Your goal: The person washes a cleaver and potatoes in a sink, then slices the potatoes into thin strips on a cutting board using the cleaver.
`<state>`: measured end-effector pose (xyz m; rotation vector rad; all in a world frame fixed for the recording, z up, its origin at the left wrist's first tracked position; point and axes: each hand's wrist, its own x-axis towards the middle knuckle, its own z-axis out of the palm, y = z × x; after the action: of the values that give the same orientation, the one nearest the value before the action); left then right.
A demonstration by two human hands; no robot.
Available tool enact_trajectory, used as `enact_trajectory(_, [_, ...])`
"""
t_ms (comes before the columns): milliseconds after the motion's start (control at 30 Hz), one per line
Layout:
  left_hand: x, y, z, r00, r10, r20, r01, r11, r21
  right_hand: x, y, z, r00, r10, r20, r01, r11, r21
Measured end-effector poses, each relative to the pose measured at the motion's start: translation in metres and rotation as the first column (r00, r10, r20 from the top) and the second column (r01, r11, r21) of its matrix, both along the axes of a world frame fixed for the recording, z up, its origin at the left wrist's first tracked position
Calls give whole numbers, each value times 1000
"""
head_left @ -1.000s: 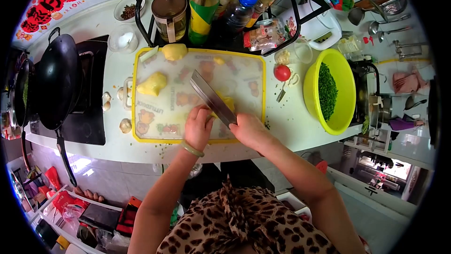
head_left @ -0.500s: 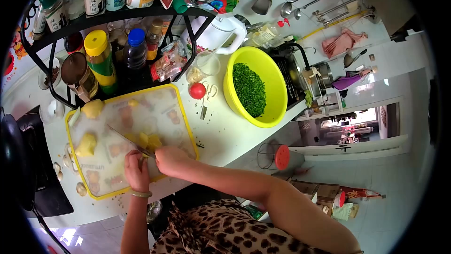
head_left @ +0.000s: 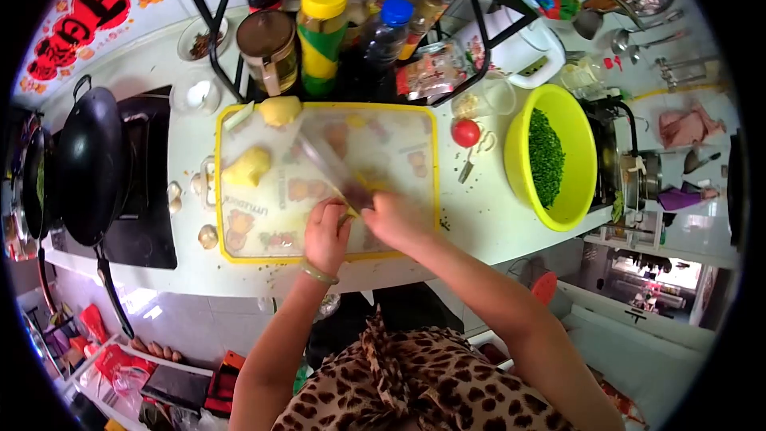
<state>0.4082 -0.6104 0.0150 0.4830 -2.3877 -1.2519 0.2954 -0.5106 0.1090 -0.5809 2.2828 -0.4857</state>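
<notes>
My right hand (head_left: 391,220) is closed round the handle of a kitchen knife (head_left: 319,158), whose blade is smeared by motion and points up and left over the cutting board (head_left: 267,254). Beside it, my left hand (head_left: 325,236) has its fingers bent and pressed on a yellow piece of potato (head_left: 351,212), largely hidden by the fingers. Cut yellow pieces (head_left: 371,184) lie by the blade, partly covered by the knife and my right hand. Two peeled potatoes, one at the board's left (head_left: 247,167) and one at its top edge (head_left: 280,110), rest apart from my hands.
Right of the board stand a tomato (head_left: 466,133), scissors (head_left: 471,161) and a yellow bowl (head_left: 586,164) of chopped greens (head_left: 546,160). A black rack (head_left: 215,48) with bottles borders the back. At left, a wok (head_left: 92,164) sits on the stove (head_left: 152,232). Garlic (head_left: 207,236) lies beside the board.
The head view has turned and shifted left, so the wok and stove now show fully. The knife stays in my right hand, its blade now blurred; my left hand stays beside it.
</notes>
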Motion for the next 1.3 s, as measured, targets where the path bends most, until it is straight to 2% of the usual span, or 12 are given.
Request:
enact_trajectory(100, [1,1,2,1000,6,6,-6,1000,3,0,18,-3,997,-55,58,57,998,-37])
enact_trajectory(300, [1,2,5,1000,10,-11,-10,1000,9,2,26,8,990,5,143,-11,999,41])
enact_trajectory(600, [1,2,2,1000,8,-6,-8,1000,-3,8,29,0,996,40,76,-41,999,14])
enact_trajectory(767, [1,3,2,1000,12,5,-12,999,47,8,25,-1,997,63,50,-66,997,50])
enact_trajectory(933, [0,1,5,1000,7,2,-7,1000,21,4,18,-4,995,72,63,-77,994,78])
enact_trajectory(1033, [0,1,5,1000,0,6,0,1000,25,1,21,-13,991,14,135,-29,993,111])
enact_trajectory(1100, [0,0,2,1000,3,14,-3,999,32,3,20,-17,996,54,72,-59,996,63])
enact_trajectory(1233, [-1,1,2,1000,19,-13,-18,999,43,11,5,-27,997,79,17,-81,992,93])
enact_trajectory(1300, [0,3,3,1000,15,-24,-14,999,41,19,3,-39,998,-10,-68,6,998,-58])
